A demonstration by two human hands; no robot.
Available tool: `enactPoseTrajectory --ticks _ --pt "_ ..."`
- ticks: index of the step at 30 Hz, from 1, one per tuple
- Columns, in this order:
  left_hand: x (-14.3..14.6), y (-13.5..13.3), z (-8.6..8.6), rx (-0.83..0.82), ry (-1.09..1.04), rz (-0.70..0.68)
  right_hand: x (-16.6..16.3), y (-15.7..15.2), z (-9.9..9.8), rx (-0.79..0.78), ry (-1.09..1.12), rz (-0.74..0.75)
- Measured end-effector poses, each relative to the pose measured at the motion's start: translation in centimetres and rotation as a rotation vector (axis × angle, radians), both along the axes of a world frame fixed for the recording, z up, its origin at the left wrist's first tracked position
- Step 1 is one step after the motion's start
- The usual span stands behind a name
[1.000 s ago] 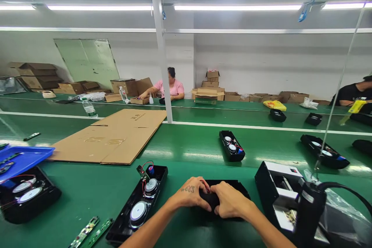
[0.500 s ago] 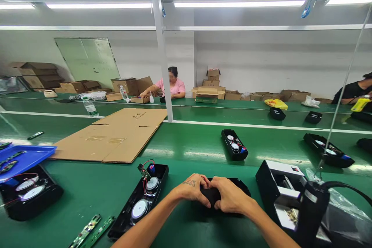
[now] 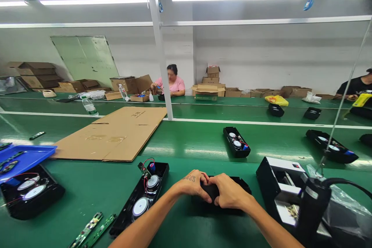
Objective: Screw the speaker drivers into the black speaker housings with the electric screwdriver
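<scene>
My left hand [image 3: 192, 186] and my right hand [image 3: 229, 193] are closed side by side around a small black part [image 3: 211, 191], pressing it onto a black speaker housing [image 3: 241, 186] that lies on the green table [image 3: 186, 143]. My fingers hide most of that part. Just left of my hands lies an open black speaker housing [image 3: 142, 197] with two round drivers, red wires and a small circuit board.
A black-and-white machine [image 3: 280, 190] and a hanging black power tool [image 3: 312, 207] stand at right. A blue tray [image 3: 24, 157], another speaker shell [image 3: 29, 193] and green circuit boards [image 3: 91, 230] lie at left. Flat cardboard [image 3: 116, 135] is behind. More shells ride the belt; two people work beyond.
My hands have stayed clasped on the black part. The view has tilted slightly, so everything sits a little higher. The speaker shells farther back on the belt have shifted to the right.
</scene>
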State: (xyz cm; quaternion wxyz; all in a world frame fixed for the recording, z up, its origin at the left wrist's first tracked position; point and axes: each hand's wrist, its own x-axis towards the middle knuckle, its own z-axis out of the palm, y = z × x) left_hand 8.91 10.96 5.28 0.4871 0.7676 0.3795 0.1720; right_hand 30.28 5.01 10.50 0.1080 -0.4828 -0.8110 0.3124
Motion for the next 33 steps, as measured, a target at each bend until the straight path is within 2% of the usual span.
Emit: enactPoseTrajectory --ticks 5,14,25,33 --pt "-0.1 0.1 0.2 0.014 0.014 -0.027 0.1 -0.3 -0.1 -0.001 -0.018 -0.008" --pt "-0.2 0.2 -0.1 0.037 0.034 -0.034 -0.4 1.0 0.1 -0.068 -0.092 -0.085" --pt "-0.1 -0.1 -0.7 0.051 0.031 -0.018 -1.3 -0.9 -0.3 -0.005 -0.145 -0.151" --pt "-0.1 -0.8 -1.1 0.121 0.074 -0.033 -1.5 -1.9 -0.6 0.020 -0.152 -0.124"
